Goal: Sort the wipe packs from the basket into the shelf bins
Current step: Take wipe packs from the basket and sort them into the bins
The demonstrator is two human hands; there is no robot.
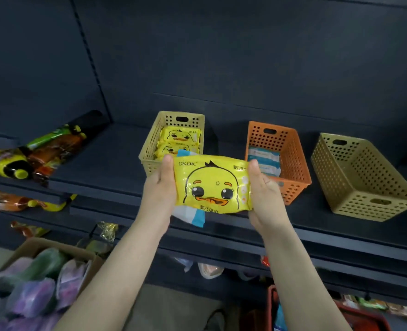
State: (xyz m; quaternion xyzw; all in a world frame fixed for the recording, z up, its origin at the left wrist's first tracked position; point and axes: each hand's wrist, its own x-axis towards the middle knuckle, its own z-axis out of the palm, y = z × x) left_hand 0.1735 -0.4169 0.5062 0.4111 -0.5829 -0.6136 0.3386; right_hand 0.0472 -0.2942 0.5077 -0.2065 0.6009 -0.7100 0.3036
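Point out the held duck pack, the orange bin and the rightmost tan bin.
held duck pack [212, 185]: head view, duck's face.
orange bin [298, 161]: head view, right wall.
rightmost tan bin [355, 202]: head view, front wall.

Dark navy shelving, dim light. Plain back panel with a slotted upright at left. Main shelf runs across, lower shelf beneath it. Snack packs lie at far left. Cardboard box sits on the pale floor.
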